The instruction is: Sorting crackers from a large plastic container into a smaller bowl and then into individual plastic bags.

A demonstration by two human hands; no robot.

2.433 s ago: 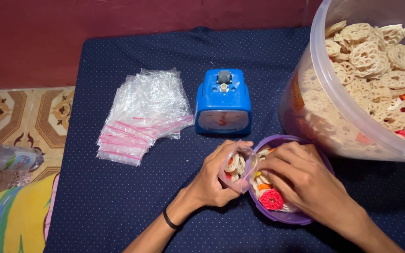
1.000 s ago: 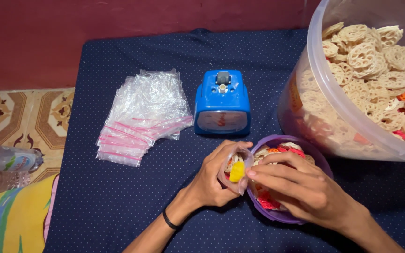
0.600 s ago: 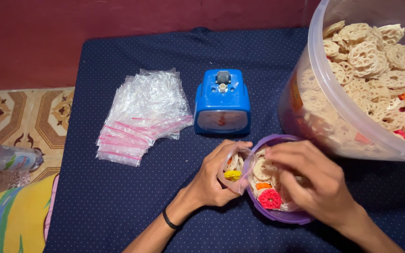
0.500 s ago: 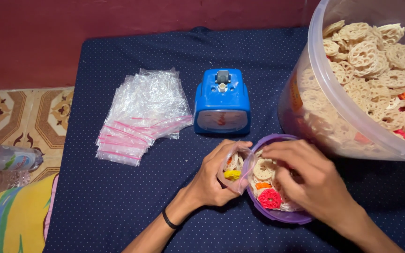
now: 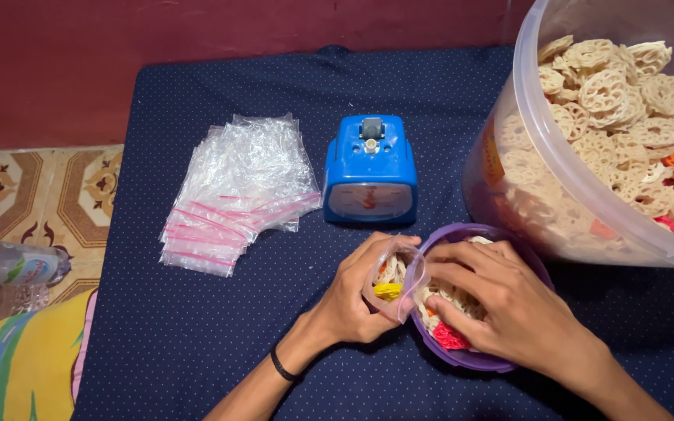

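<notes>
Near the front edge of the dark blue dotted cloth (image 5: pixel 196 343), the left hand (image 5: pixel 356 300) is curled around a small clear zip bag (image 5: pixel 394 281), holding its mouth open beside the purple bowl (image 5: pixel 477 360). The right hand (image 5: pixel 501 300) lies half-closed over the wheel-shaped crackers (image 5: pixel 450 300) in that bowl; I cannot tell whether it grips any. Crackers could spill if the bag's mouth sags. One blue scale (image 5: pixel 370 171), one stack of empty bags (image 5: pixel 235 195), one big tub (image 5: pixel 587 203).

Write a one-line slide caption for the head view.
Left hand holds a small clear bag open while right hand reaches into purple bowl of crackers.
</notes>
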